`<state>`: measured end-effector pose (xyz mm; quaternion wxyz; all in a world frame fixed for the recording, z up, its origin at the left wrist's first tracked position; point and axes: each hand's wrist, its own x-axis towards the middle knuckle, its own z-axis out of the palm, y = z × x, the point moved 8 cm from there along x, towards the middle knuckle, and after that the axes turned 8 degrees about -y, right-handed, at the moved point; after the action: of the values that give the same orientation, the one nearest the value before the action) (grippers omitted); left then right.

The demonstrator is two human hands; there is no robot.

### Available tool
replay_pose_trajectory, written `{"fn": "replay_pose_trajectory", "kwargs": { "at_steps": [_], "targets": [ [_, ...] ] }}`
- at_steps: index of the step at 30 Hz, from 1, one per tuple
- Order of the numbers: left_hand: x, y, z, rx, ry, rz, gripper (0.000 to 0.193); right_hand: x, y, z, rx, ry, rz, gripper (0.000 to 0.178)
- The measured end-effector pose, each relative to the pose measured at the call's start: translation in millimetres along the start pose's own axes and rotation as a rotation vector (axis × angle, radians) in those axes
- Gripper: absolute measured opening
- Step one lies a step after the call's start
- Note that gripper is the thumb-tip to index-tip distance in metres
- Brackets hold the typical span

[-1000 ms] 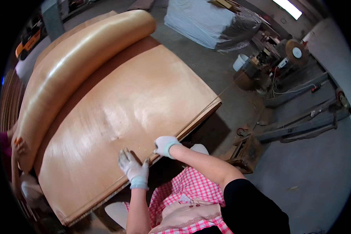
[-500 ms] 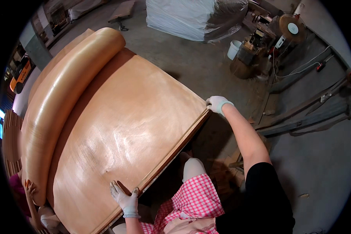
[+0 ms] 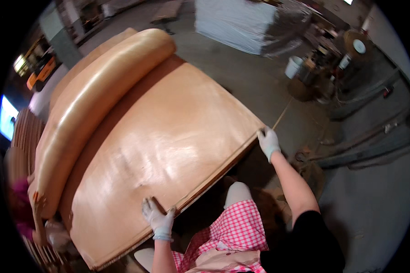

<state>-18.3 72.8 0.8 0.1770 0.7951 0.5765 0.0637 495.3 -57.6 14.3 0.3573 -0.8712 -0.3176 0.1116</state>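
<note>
hidden/cut off first: underside of the large thin tan veneer sheet (image 3: 159, 136) not visible, and whatever carries it is covered by the sheet itself. near edge shows several thin layers, so it tops a stack, count unreadable. lower-left corner of the stack runs into the dark fisheye rim. far-left strip of the sheet is covered by the curled-over roll of tan veneer (image 3: 91, 104) lying along it. person's body is mostly cropped at the bottom edge: only the pink-and-white checked apron (image 3: 234, 232), a black sleeve (image 3: 305, 241) and one knee show. at far left a second person's hand (image 3: 37, 202) and a bit of magenta cloth, blurred, can't make out more. background clutter top right (white bucket (image 3: 294, 67), white wrapped pallet block (image 3: 241, 22)) is too warped for detail

sheet orientation: lies flat, face up, glossy. long axis runs lower left to upper right, from near the person's left side out to the far-right corner. near long edge faces the person and slopes up to the right

left hand (image 3: 158, 218), light glove: at the near edge toward its lower-left end, fingers curled over the top face, thumb at the edge, pinching the top sheet's rim. narrow grip

right hand (image 3: 268, 142), light glove: arm stretched out, at the far-right corner of the same edge, fingers closed around the corner. whether it has only the top layer or more, cannot tell

hands well apart along that one edge. grey concrete floor (image 3: 241, 86) beyond
</note>
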Motion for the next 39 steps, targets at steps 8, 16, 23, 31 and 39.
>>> {"fn": "replay_pose_trajectory", "kwargs": {
  "at_steps": [8, 16, 23, 31, 39],
  "targets": [
    [-65.8, 77.6, -56.2, -0.405, 0.145, 0.391, 0.04, -230.9, -182.3, 118.5, 0.536, -0.751, -0.468, 0.017],
    [-130.2, 23.5, -85.8, -0.873, 0.302, 0.301, 0.02, -344.8, -263.1, 132.9, 0.804, -1.155, -0.341, 0.021],
    [-136.0, -13.5, -23.7, -1.486, 0.072, -0.025, 0.016, -363.2, -270.0, 162.5, 0.755, -1.174, -0.271, 0.018],
    [-137.0, -23.1, 5.3, -1.693, 0.043, -0.035, 0.015, -374.2, -269.2, 172.0, 0.82, -1.172, -0.182, 0.053],
    [-140.3, -73.7, -18.4, -1.971, 0.401, -0.109, 0.014, -363.3, -324.3, 143.6, -0.188, -0.913, -0.952, 0.017]
  ]
}}
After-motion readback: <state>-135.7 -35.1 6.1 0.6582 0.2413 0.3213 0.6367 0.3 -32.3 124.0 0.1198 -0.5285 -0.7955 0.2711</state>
